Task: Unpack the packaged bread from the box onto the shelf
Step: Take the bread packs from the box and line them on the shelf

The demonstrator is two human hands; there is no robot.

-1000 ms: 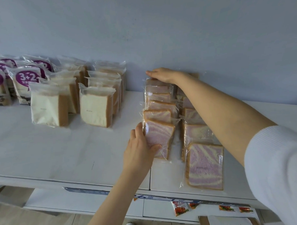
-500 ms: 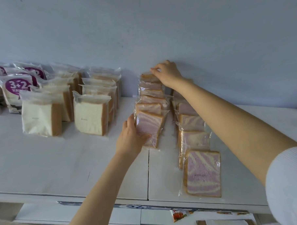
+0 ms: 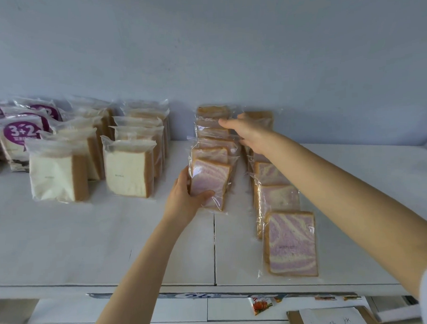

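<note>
Two rows of purple-swirl bread packs stand on the white shelf (image 3: 113,239). My left hand (image 3: 184,199) grips the front pack of the left row (image 3: 212,179) by its lower left edge. My right hand (image 3: 250,133) reaches over the back of the rows, its fingers resting on the rear packs (image 3: 211,113) of the left row. The right row (image 3: 275,198) leans forward, and its front pack (image 3: 293,244) lies nearly flat. The box is partly in view at the bottom edge (image 3: 332,318).
White sliced bread packs (image 3: 129,170) stand in rows to the left, with purple-labelled "3+2" packs (image 3: 18,136) further left. A lower shelf (image 3: 214,308) holds small orange sachets (image 3: 260,305). A blue wall backs the shelf.
My right hand has slid from the top back of the left row down and rightward between the rows. The left hand stays gripped on the front pack, pushing it slightly back.
</note>
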